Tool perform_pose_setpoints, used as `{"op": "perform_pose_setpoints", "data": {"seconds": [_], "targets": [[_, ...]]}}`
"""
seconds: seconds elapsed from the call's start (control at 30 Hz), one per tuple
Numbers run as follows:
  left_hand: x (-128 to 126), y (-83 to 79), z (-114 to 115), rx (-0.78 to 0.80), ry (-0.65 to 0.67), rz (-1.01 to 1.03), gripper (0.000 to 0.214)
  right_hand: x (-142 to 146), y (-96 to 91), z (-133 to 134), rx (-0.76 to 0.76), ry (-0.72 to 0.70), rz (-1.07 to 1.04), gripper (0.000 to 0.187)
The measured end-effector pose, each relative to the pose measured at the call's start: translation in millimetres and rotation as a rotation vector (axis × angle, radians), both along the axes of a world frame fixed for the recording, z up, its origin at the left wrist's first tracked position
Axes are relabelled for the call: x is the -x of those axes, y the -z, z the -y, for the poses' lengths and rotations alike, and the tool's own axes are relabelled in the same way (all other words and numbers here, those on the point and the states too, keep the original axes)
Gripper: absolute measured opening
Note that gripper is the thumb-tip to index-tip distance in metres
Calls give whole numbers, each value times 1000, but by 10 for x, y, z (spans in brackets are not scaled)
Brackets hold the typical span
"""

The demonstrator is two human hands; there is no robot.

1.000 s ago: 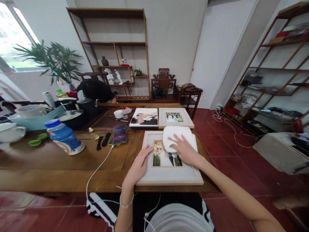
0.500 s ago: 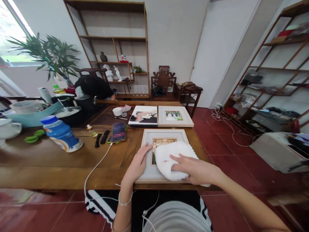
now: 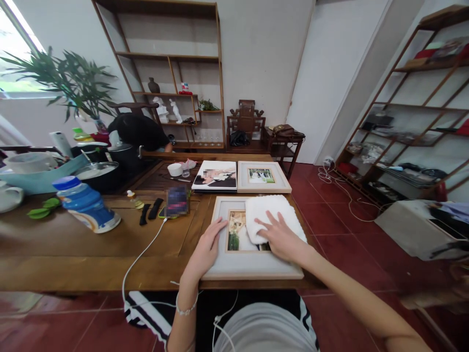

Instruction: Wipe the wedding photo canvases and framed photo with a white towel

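A light wooden picture frame [image 3: 209, 244] with a wide pale mat and a small photo lies flat at the table's front edge. My left hand [image 3: 209, 242] rests on its left side, fingers stretched out and almost touching the photo's border. On the frame's upper right lies a folded, fluffy white cloth [image 3: 293, 215], covering part of the photo and passing over the frame's right edge. My right hand [image 3: 282, 237] presses down on this cloth with spread fingers; its thumb is hard to make out.
Behind stand another framed photo [image 3: 282, 185] and a photo panel [image 3: 216, 183]. To the left on the wooden table [image 3: 154, 264] are a phone [image 3: 176, 203] with a white cable, black strips [image 3: 151, 210] and a blue-capped bottle [image 3: 88, 205]. A person [image 3: 139, 132] bends forward beyond.
My right hand and the white cloth have slid up and away across the frame, uncovering its lower right corner. The right fingers are more spread. My left hand stays on the frame's left side.
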State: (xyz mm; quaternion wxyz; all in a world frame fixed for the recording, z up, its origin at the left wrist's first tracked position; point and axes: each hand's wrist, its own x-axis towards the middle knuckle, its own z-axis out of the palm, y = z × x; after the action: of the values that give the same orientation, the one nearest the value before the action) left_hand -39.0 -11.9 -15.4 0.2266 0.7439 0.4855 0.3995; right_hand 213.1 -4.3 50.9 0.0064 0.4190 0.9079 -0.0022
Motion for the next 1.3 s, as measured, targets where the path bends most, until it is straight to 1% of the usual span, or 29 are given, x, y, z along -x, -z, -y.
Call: {"op": "perform_pose_setpoints", "data": {"seconds": [0.13,0.2,0.23,0.27,0.33,0.43,0.5,0.57,0.63,0.67,0.73,0.83,0.93,1.0,1.03,1.07,1.13,1.23,1.3], "targets": [[0,6,-6,-14,-16,11,40,-37,-175,524,214,-105,-43,59],[4,5,-8,-17,-9,8,41,-75,-206,640,257,-121,-83,63],[6,4,-9,-16,-2,3,41,-89,-194,638,258,-113,-102,65],[9,3,-9,-14,5,-3,41,-98,-168,595,245,-96,-118,66],[14,-2,-7,-12,16,-13,41,-108,-84,406,167,-45,-144,67],[20,-13,1,-13,27,-10,42,-118,44,-17,-35,53,-159,64],[21,-21,6,-9,34,-3,42,-119,96,-290,-145,120,-162,60],[19,-26,9,0,36,1,42,-99,122,-480,-195,143,-148,56],[15,-26,10,8,30,3,42,-53,127,-537,-184,104,-114,51],[13,-25,9,8,27,4,42,-23,122,-509,-157,72,-97,49],[7,-22,8,4,20,3,41,36,88,-338,-79,13,-80,48],[-1,-22,9,1,14,-9,40,79,-47,114,78,-61,-80,50],[-7,-26,8,2,11,-20,40,55,-231,563,241,-192,-88,50],[-8,-27,4,-3,7,-25,39,39,-300,718,299,-251,-110,52],[-7,-26,1,-8,4,-27,39,40,-301,732,310,-256,-124,52],[-6,-25,-2,-12,2,-30,39,47,-280,705,308,-243,-139,53],[-1,-23,-6,-19,9,-38,40,73,-184,538,260,-189,-165,53],[7,-23,-7,-21,29,-50,42,95,-5,127,94,-82,-186,54],[9,-23,-6,-23,37,-50,42,85,76,-151,-19,-7,-190,56]]}}
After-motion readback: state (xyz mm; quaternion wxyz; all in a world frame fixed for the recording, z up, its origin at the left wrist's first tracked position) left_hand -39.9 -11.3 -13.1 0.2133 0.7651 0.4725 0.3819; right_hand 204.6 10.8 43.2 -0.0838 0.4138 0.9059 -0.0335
